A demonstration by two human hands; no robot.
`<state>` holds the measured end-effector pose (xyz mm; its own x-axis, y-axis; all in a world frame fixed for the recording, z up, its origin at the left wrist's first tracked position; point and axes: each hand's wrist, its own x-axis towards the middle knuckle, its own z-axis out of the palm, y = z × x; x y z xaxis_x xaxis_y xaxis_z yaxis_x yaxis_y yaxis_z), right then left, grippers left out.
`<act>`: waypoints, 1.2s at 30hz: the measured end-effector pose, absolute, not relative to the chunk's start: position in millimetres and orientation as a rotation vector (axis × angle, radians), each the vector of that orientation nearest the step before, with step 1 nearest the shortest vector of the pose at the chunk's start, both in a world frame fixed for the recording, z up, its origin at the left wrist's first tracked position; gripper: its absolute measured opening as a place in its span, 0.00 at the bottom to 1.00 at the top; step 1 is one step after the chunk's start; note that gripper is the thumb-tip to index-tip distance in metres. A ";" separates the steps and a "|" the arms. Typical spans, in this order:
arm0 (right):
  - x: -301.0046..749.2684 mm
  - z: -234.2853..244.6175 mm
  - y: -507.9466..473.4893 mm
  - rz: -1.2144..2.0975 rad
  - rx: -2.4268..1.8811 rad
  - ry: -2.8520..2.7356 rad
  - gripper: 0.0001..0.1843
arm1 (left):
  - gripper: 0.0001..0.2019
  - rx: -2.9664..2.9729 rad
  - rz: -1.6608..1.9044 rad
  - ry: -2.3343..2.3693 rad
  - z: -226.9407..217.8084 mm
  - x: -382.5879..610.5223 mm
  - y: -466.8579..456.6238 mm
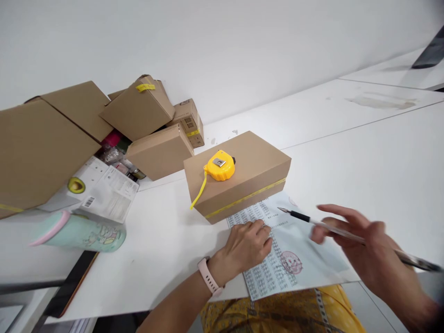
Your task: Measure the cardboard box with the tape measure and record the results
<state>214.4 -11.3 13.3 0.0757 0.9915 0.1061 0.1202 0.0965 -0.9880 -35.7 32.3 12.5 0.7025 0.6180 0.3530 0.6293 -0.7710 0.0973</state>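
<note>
In the head view my right hand [376, 252] holds a clear gel pen [342, 231] with a black grip, its tip pointing left above the paper. The index finger stretches out above the pen. My left hand [244, 245], with a pink watch on the wrist, rests on a printed sheet of paper [321, 259], its fingers curled in and pressed together. Rows of text and a round red stamp show on the sheet. Beyond it stands a brown cardboard box [258, 152], overlapping the sheet's top edge. A yellow tape measure [221, 165] lies on the box.
Several cardboard boxes [138, 108] are piled at the back left against the wall. A mint tumbler [83, 233] with a pink rim lies at the left, near a white printed package [107, 192]. The white table's [166, 259] front edge runs just before my lap.
</note>
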 end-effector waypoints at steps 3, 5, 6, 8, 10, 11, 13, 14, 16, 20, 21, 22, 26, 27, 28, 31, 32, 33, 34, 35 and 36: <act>188.5 20.6 11.6 1.399 -1.063 -1.057 0.27 | 0.09 -2.943 -0.381 -1.164 1.8 -40.0 30.7; 180.0 19.3 23.9 1.426 -1.110 -0.998 0.17 | 0.10 -2.961 -0.365 -1.171 -0.8 -41.6 30.1; 177.5 18.0 29.2 1.413 -1.146 -0.991 0.16 | 0.11 -2.962 -0.373 -1.174 -1.5 -42.0 29.8; 173.1 15.8 38.2 1.402 -1.188 -1.008 0.19 | 0.12 -2.965 -0.380 -1.189 -2.6 -42.2 29.2; 168.0 15.3 46.1 1.442 -1.176 -1.035 0.19 | 0.12 -2.973 -0.381 -1.207 -3.5 -42.4 28.9; 165.2 15.3 49.6 1.477 -1.165 -1.054 0.19 | 0.12 -2.979 -0.385 -1.217 -3.8 -42.5 28.9; 159.9 14.5 56.0 1.541 -1.174 -1.133 0.22 | 0.12 -2.988 -0.410 -1.239 -4.0 -43.0 29.3; 157.9 13.2 58.7 1.535 -1.196 -1.191 0.23 | 0.13 -2.993 -0.425 -1.249 -4.0 -43.3 29.5; 155.7 8.4 62.9 1.425 -1.268 -1.341 0.21 | 0.13 -3.015 -0.440 -1.263 -3.4 -44.0 30.0; 156.0 -3.7 65.5 1.147 -1.340 -1.540 0.16 | 0.13 -3.059 -0.434 -1.296 -1.9 -44.8 30.3; 156.2 -5.9 65.2 1.116 -1.338 -1.552 0.14 | 0.13 -3.060 -0.442 -1.305 -1.9 -44.8 30.3; 156.2 -7.6 64.9 1.095 -1.331 -1.549 0.13 | 0.14 -3.058 -0.452 -1.311 -2.0 -44.8 30.3; 154.2 -11.4 63.7 1.115 -1.314 -1.494 0.13 | 0.13 -3.051 -0.483 -1.314 -4.7 -44.3 30.1; 153.4 -12.2 63.7 1.114 -1.323 -1.484 0.14 | 0.13 -3.051 -0.488 -1.310 -5.6 -44.2 29.9; 152.7 -13.1 63.7 1.097 -1.337 -1.482 0.14 | 0.13 -3.050 -0.490 -1.306 -6.6 -44.2 29.7; 151.2 -16.1 64.1 1.004 -1.385 -1.517 0.16 | 0.12 -3.035 -0.494 -1.297 -9.1 -44.3 28.8; 150.9 -17.1 64.1 0.985 -1.392 -1.536 0.17 | 0.12 -3.029 -0.494 -1.296 -9.8 -44.4 28.6; 150.8 -18.1 64.1 0.974 -1.393 -1.554 0.17 | 0.12 -3.024 -0.495 -1.294 -10.4 -44.5 28.5; 150.7 -19.0 64.0 0.970 -1.390 -1.570 0.17 | 0.12 -3.020 -0.498 -1.295 -10.8 -44.5 28.5; 150.8 -19.9 63.9 0.966 -1.384 -1.586 0.16 | 0.13 -3.020 -0.500 -1.295 -11.0 -44.5 28.6; 150.8 -20.6 63.8 0.961 -1.379 -1.598 0.16 | 0.13 -3.021 -0.501 -1.298 -11.2 -44.5 28.7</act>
<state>150.8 63.8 -20.6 -0.0867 0.9920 0.0913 0.3849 0.1179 -0.9154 -44.5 28.7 -11.2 0.6529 0.7307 0.1996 0.6753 -0.6809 0.2835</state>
